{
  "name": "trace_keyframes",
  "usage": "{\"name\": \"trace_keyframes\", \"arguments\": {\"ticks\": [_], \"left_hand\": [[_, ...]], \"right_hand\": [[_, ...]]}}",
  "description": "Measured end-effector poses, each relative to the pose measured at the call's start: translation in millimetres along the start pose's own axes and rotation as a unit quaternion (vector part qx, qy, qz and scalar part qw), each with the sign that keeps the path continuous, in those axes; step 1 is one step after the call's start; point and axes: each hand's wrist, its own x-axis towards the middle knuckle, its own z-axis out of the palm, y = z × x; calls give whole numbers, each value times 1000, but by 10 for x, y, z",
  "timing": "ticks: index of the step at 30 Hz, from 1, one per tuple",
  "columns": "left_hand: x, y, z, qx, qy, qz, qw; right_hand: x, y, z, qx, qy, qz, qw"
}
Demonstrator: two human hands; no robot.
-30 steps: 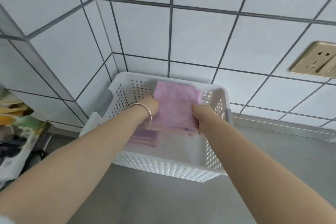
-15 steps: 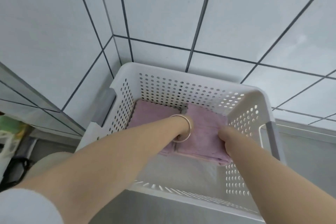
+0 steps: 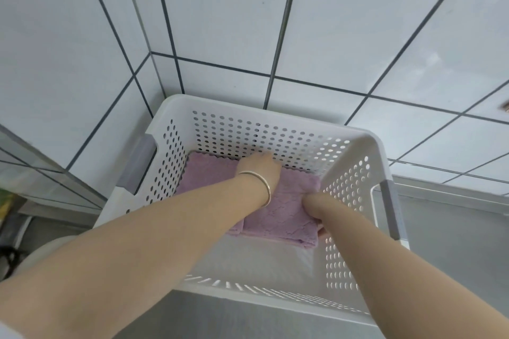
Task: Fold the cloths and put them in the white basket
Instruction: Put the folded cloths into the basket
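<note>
While the folded cloth [image 3: 281, 217] is pressed flat on the basket [image 3: 355, 146] floor by the open left hand [image 3: 260, 166], its right edge, pinched by the right hand [image 3: 312, 208], is best released gently.

White tiled wall [image 3: 344, 22] with dark grout behind, meeting in a corner. Grey desk [image 3: 454, 242] below. Socket edge [image 3: 505, 106] far right. Blurred clutter [image 3: 8, 228] at left edge.
</note>
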Motion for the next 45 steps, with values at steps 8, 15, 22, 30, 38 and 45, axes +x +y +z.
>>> {"name": "trace_keyframes", "arguments": {"ticks": [8,15,22,30,38,45], "left_hand": [[-99,103,419,121,-21,114,986],[4,141,566,171,-71,127,974],[52,50,562,128,-104,148,975],[44,43,651,170,-97,148,969],[-56,-113,233,-3,-142,147,979],[-355,-653,263,133,-168,-4,977]], "right_hand": [[-569,-262,-141,-103,200,-87,971],[-343,-86,274,-224,171,-151,947],[-340,20,228,-242,194,-168,936],[-355,-66,307,-352,129,-207,904],[-415,-60,94,-159,100,-132,973],[-257,-401,114,-23,207,-148,967]]}}
